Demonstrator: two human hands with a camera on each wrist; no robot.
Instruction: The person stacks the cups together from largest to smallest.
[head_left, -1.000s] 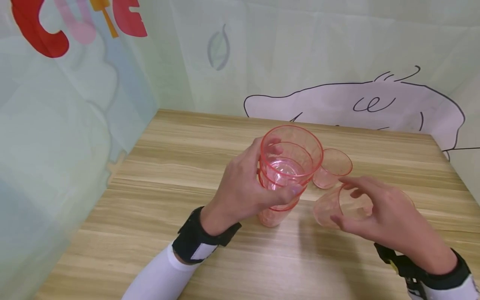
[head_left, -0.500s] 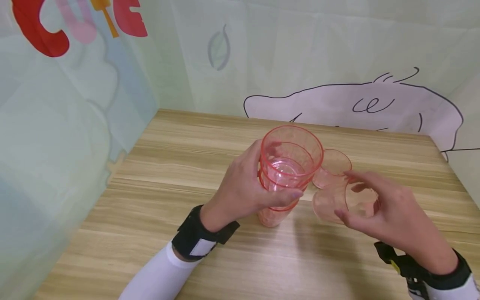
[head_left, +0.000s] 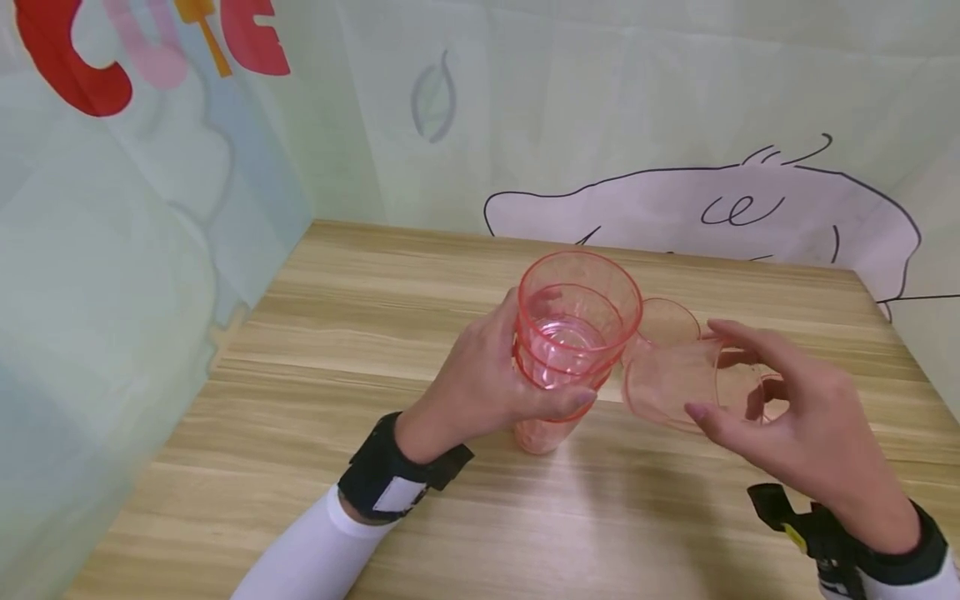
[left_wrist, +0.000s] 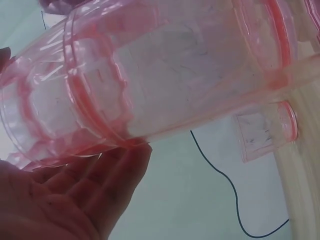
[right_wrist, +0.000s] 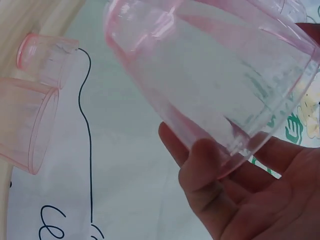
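Observation:
My left hand grips a stack of nested pink see-through cups, mouth up and leaning slightly, with the thumb across the near side. Several red rims show along the stack, also in the left wrist view, where the fingers curl under the cups. My right hand pinches a single pink see-through cup, tilted over beside the stack, between thumb and fingertips. In the right wrist view this cup fills the upper part, with the thumb and fingers round its lower end.
Another pink cup stands on the wooden table behind the held one. The right wrist view shows a second loose cup near it, mostly hidden by my right hand in the head view. Printed cloth hangs behind the table.
The cup in my right hand has turned and tipped, and the right hand has moved slightly away from the stack. My left hand and the stack have hardly moved.

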